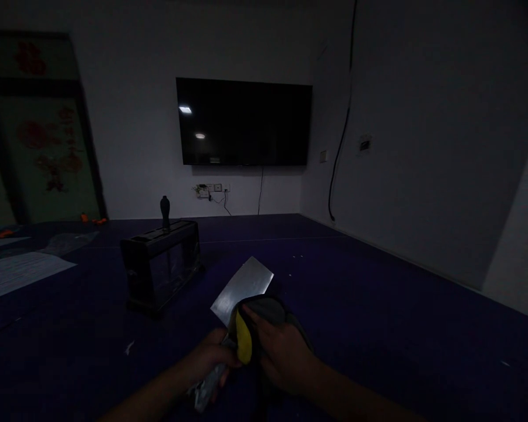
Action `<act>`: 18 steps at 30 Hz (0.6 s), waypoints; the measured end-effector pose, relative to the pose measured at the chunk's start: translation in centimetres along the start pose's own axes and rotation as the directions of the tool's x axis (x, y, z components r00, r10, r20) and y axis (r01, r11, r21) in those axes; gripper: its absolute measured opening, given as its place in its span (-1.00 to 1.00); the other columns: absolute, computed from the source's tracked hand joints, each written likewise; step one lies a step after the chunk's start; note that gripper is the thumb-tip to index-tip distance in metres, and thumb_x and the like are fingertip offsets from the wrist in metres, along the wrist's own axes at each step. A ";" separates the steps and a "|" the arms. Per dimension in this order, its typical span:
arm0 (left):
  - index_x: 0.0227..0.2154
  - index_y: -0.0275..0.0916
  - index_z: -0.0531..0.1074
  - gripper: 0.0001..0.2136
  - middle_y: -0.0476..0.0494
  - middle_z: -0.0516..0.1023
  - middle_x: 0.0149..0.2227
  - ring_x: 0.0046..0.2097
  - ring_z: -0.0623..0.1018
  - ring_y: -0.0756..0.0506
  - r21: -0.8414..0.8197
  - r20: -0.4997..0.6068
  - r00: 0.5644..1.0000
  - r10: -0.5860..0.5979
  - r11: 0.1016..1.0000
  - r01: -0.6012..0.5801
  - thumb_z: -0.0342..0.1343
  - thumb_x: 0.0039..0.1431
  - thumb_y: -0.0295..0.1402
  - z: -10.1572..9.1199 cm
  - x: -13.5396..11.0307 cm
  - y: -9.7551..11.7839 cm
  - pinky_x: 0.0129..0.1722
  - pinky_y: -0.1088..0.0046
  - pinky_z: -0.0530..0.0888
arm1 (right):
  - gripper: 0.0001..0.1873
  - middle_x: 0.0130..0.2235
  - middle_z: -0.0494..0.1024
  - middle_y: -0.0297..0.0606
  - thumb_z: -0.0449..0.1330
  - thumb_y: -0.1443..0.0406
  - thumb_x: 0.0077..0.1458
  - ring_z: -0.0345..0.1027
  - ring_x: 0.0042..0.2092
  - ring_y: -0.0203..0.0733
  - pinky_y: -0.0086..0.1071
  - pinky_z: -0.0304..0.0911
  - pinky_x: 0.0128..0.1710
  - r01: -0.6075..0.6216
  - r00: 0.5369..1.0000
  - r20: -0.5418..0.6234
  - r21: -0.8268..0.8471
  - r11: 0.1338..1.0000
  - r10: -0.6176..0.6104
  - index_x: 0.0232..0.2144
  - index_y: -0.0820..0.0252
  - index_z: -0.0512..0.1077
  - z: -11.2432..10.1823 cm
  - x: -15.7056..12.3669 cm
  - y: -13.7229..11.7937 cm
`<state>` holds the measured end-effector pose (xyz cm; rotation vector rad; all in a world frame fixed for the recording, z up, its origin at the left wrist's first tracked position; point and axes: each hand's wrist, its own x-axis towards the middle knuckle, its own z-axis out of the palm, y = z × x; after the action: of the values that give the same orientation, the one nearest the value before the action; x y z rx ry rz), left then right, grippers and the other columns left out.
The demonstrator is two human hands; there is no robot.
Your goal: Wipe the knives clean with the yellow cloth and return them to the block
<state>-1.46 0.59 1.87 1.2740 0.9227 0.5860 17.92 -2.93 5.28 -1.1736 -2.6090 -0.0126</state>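
Observation:
My left hand is closed around the pale handle of a cleaver. Its broad, shiny rectangular blade points up and away from me, over the purple tabletop. In my right hand is a grey and yellow cloth, pressed by the fingers against the lower part of the blade. The cloth hides that part of the blade, and its yellow side shows next to my left thumb. Ahead to the left stands a black knife block with see-through sides, a dark handle sticking up from its top.
Purple covering lies over the table. Printed paper and clear plastic lie at the left, with orange items farther back. White scraps dot the surface. A television hangs on the far wall; a black cable runs down the right wall.

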 end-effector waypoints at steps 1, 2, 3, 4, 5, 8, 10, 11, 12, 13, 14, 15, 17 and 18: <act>-0.54 -0.32 0.38 -0.72 0.01 0.33 -0.81 -0.80 0.23 0.03 -0.004 -0.006 1.000 0.004 1.000 -0.004 0.16 -0.43 -0.30 -0.1 0.1 -0.1 -0.85 0.59 0.17 | -0.19 0.30 -0.04 -0.17 0.00 0.42 -0.13 0.25 0.10 -0.04 -0.26 0.23 0.03 -0.011 1.000 -0.002 -0.011 1.000 0.011 0.25 0.28 0.03 0.0 0.0 -0.1; -0.54 -0.33 0.39 -0.73 0.00 0.34 -0.80 -0.80 0.23 0.04 -0.005 -0.014 1.000 0.010 1.000 -0.010 0.16 -0.43 -0.30 -0.2 0.1 -0.2 -0.85 0.59 0.17 | -0.21 0.30 -0.04 -0.18 0.00 0.41 -0.12 0.27 0.09 -0.03 -0.24 0.24 0.02 -0.027 1.000 -0.005 -0.027 0.999 0.027 0.24 0.27 0.05 -0.1 0.0 -0.2; -0.55 -0.34 0.39 -0.73 -0.01 0.35 -0.80 -0.80 0.24 0.04 0.000 -0.017 1.000 0.014 1.000 -0.014 0.17 -0.42 -0.30 -0.2 0.0 -0.3 -0.85 0.60 0.16 | -0.23 0.30 -0.03 -0.18 0.00 0.41 -0.11 0.29 0.07 -0.01 -0.23 0.25 0.01 -0.043 0.999 -0.012 -0.046 0.998 0.043 0.23 0.27 0.08 -0.1 -0.1 -0.2; -0.55 -0.34 0.39 -0.73 -0.01 0.35 -0.79 -0.80 0.24 0.03 0.006 -0.014 1.000 0.010 1.000 -0.010 0.17 -0.41 -0.30 -0.3 -0.1 -0.2 -0.85 0.59 0.16 | -0.25 0.30 -0.03 -0.17 0.01 0.40 -0.11 0.30 0.06 0.01 -0.21 0.26 0.00 -0.058 0.998 -0.023 -0.064 0.996 0.057 0.22 0.27 0.11 -0.1 -0.1 -0.3; -0.55 -0.33 0.39 -0.74 -0.01 0.35 -0.80 -0.81 0.23 0.03 0.013 -0.010 1.000 0.001 1.000 -0.001 0.16 -0.41 -0.30 -0.2 -0.2 -0.1 -0.85 0.59 0.16 | -0.25 0.30 -0.03 -0.16 0.01 0.39 -0.12 0.30 0.06 0.03 -0.19 0.27 -0.02 -0.072 0.997 -0.034 -0.079 0.994 0.070 0.20 0.29 0.13 -0.2 -0.2 -0.4; -0.53 -0.31 0.38 -0.73 0.03 0.32 -0.82 -0.82 0.21 0.04 0.033 0.001 1.000 -0.013 0.999 0.013 0.14 -0.41 -0.29 0.1 -0.5 0.4 -0.85 0.59 0.16 | -0.24 0.28 0.01 -0.10 0.02 0.40 -0.16 0.30 0.06 0.08 -0.15 0.29 -0.05 -0.111 0.992 -0.068 -0.097 0.989 0.105 0.19 0.36 0.16 -0.2 -0.2 -0.4; -0.54 -0.30 0.36 -0.74 0.05 0.30 -0.83 -0.82 0.19 0.05 0.035 -0.006 1.000 -0.024 0.999 0.024 0.13 -0.41 -0.30 0.2 -0.5 0.6 -0.84 0.60 0.14 | -0.25 0.27 0.04 -0.06 0.01 0.40 -0.15 0.32 0.04 0.09 -0.13 0.30 -0.05 -0.121 0.991 -0.076 -0.088 0.989 0.114 0.18 0.42 0.17 -0.2 -0.3 -0.3; -0.54 -0.30 0.36 -0.75 0.06 0.30 -0.83 -0.81 0.19 0.05 0.036 -0.005 1.000 -0.022 0.999 0.022 0.12 -0.41 -0.30 0.2 -0.5 0.7 -0.83 0.61 0.13 | -0.26 0.27 0.04 -0.04 0.00 0.39 -0.14 0.32 0.04 0.09 -0.13 0.30 -0.05 -0.121 0.990 -0.076 -0.082 0.989 0.115 0.17 0.45 0.17 -0.2 -0.3 -0.2; -0.54 -0.30 0.36 -0.75 0.06 0.30 -0.82 -0.81 0.19 0.05 0.037 0.000 1.000 -0.017 0.999 0.017 0.12 -0.41 -0.31 0.2 -0.5 0.7 -0.83 0.61 0.12 | -0.28 0.26 0.04 -0.03 0.00 0.39 -0.13 0.31 0.05 0.09 -0.13 0.29 -0.04 -0.120 0.990 -0.078 -0.077 0.990 0.114 0.17 0.47 0.18 -0.1 -0.3 -0.2; -0.55 -0.30 0.36 -0.75 0.05 0.30 -0.82 -0.81 0.20 0.06 0.037 0.003 1.000 -0.013 0.999 0.013 0.12 -0.41 -0.31 0.2 -0.5 0.7 -0.83 0.62 0.12 | -0.28 0.26 0.05 -0.03 0.00 0.39 -0.12 0.29 0.07 0.09 -0.13 0.28 -0.03 -0.117 0.990 -0.080 -0.072 0.990 0.112 0.16 0.47 0.18 -0.1 -0.3 -0.1; -0.54 -0.30 0.36 -0.75 0.05 0.31 -0.82 -0.81 0.20 0.06 0.036 0.006 1.000 -0.009 0.999 0.009 0.12 -0.41 -0.31 0.2 -0.5 0.7 -0.83 0.62 0.12 | -0.28 0.26 0.05 -0.04 0.00 0.39 -0.13 0.26 0.09 0.09 -0.14 0.27 -0.02 -0.114 0.990 -0.088 -0.069 0.991 0.107 0.16 0.47 0.19 0.0 -0.3 0.0; -0.53 -0.29 0.36 -0.75 0.06 0.32 -0.81 -0.81 0.21 0.05 0.039 0.005 1.000 -0.009 0.999 0.009 0.12 -0.40 -0.32 0.1 -0.6 0.7 -0.83 0.61 0.12 | -0.28 0.27 0.05 -0.05 0.00 0.39 -0.13 0.23 0.11 0.08 -0.14 0.26 -0.01 -0.107 0.990 -0.096 -0.067 0.992 0.100 0.16 0.46 0.19 0.1 -0.3 0.1; -0.54 -0.29 0.36 -0.77 0.05 0.33 -0.80 -0.80 0.22 0.05 0.068 0.001 1.000 -0.022 0.997 0.022 0.12 -0.40 -0.33 0.3 -0.9 0.7 -0.83 0.61 0.13 | -0.29 0.27 0.04 -0.07 0.01 0.40 -0.13 0.20 0.13 0.07 -0.14 0.24 0.01 -0.096 0.990 -0.112 -0.066 0.993 0.089 0.16 0.43 0.19 0.3 -0.3 0.2; -0.57 -0.28 0.35 -0.79 0.05 0.32 -0.80 -0.79 0.22 0.05 0.101 0.003 1.000 -0.025 0.995 0.024 0.12 -0.40 -0.34 0.4 -1.1 0.8 -0.82 0.61 0.14 | -0.28 0.28 0.03 -0.08 0.01 0.40 -0.13 0.21 0.13 0.07 -0.14 0.24 0.02 -0.093 0.989 -0.118 -0.067 0.993 0.085 0.16 0.41 0.19 0.3 -0.4 0.2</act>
<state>-1.62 -0.34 2.98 1.3523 0.9731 0.5224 18.19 -3.02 4.83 -1.2738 -2.4731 -0.1529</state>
